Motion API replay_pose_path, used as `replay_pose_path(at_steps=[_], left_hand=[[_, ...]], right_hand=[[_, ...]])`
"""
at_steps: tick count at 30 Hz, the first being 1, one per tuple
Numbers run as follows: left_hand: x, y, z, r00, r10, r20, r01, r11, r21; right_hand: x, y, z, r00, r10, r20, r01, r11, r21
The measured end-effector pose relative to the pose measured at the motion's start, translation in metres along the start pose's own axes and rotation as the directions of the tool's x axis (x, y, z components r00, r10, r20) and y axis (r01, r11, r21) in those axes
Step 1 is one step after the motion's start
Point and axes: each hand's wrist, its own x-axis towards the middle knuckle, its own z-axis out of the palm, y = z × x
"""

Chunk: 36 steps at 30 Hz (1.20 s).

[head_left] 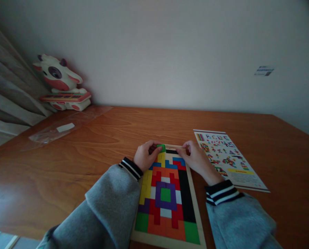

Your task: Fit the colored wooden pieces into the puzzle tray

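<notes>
A wooden puzzle board point(201, 226) lies on the table, filled with coloured blocks in red, orange, yellow, blue, purple, white, black and green. At its far left corner, my left hand point(147, 155) pinches a green block point(163, 148), its other fingers curled behind. My right hand point(194, 159) is at the far right corner, thumb and index finger brought together beside a black block point(171, 151). Whether anything is between those right fingertips is too small to tell. Bare wood shows near the board's far end, between the hands.
A printed pattern sheet point(237, 169) lies right of the board. Clear plastic wrapping point(47, 134) with a white label rests at the left. A cow-shaped toy keyboard point(66, 84) stands in the back left corner, beside a curtain point(9, 79). The wall bounds the table point(99, 138).
</notes>
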Motion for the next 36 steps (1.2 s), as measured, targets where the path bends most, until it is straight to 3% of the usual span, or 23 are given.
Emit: replay_pose_path(at_steps=[7,17,22,29,32,36], left_hand=[[0.000,0.000,0.000,1.000,0.013,0.002,-0.014,1.000,0.022],[0.000,-0.001,-0.001,1.000,0.015,0.012,-0.016,0.999,0.047],[0.000,0.001,-0.001,1.000,0.013,0.005,-0.013,0.999,0.047],[0.000,-0.001,0.000,1.000,0.009,0.013,-0.010,0.999,0.032],[0.000,-0.001,-0.001,1.000,0.005,0.012,-0.006,1.000,0.024],[0.000,-0.002,0.000,1.000,-0.008,0.007,0.008,1.000,-0.011]], right_hand=[[-0.005,-0.003,0.014,0.990,-0.080,-0.114,0.065,0.990,-0.126],[-0.002,-0.002,0.011,0.990,-0.122,-0.076,0.118,0.992,-0.053],[-0.002,-0.004,0.015,0.991,-0.099,-0.086,0.088,0.989,-0.120],[-0.009,-0.025,0.013,0.993,-0.033,-0.112,0.007,0.974,-0.228],[-0.005,-0.022,0.009,0.995,-0.009,-0.100,-0.001,0.995,-0.104],[0.003,-0.007,-0.001,0.992,0.081,-0.098,-0.058,0.975,0.216]])
